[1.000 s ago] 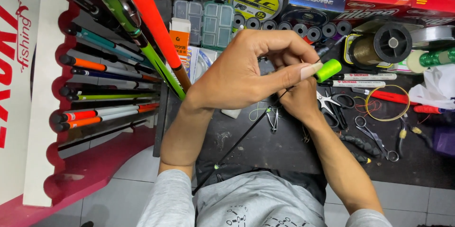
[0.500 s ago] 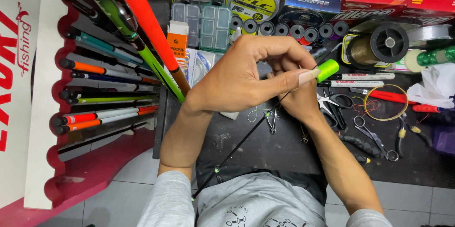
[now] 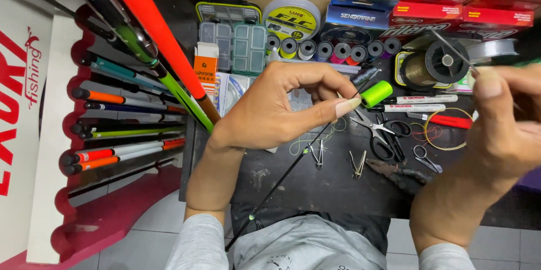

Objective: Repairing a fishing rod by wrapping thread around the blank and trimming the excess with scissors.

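Note:
My left hand (image 3: pixel 276 115) pinches a thin black rod (image 3: pixel 282 177) between thumb and forefinger. The rod slants from my lap up to a bright green thread spool (image 3: pixel 376 93) on the black work table (image 3: pixel 315 191). My right hand (image 3: pixel 501 123) is out at the right edge of the view, apart from the left. Its fingertips are closed on a thin grey strand (image 3: pixel 453 50) that points up and to the left. A little pale green thread (image 3: pixel 298 146) lies loose under the left hand.
A red and white rack of coloured rods (image 3: pixel 121 129) stands at left, with an orange rod (image 3: pixel 152 27) leaning across it. Clear compartment boxes (image 3: pixel 234 47), small thread spools (image 3: pixel 332 50), a line reel (image 3: pixel 442 61), scissors (image 3: pixel 375 126), small clippers (image 3: pixel 358 166) and pliers (image 3: pixel 403 171) crowd the table.
My right hand has pulled away from the left hand, moving right with the strand pinched in it. The left hand stays on the rod.

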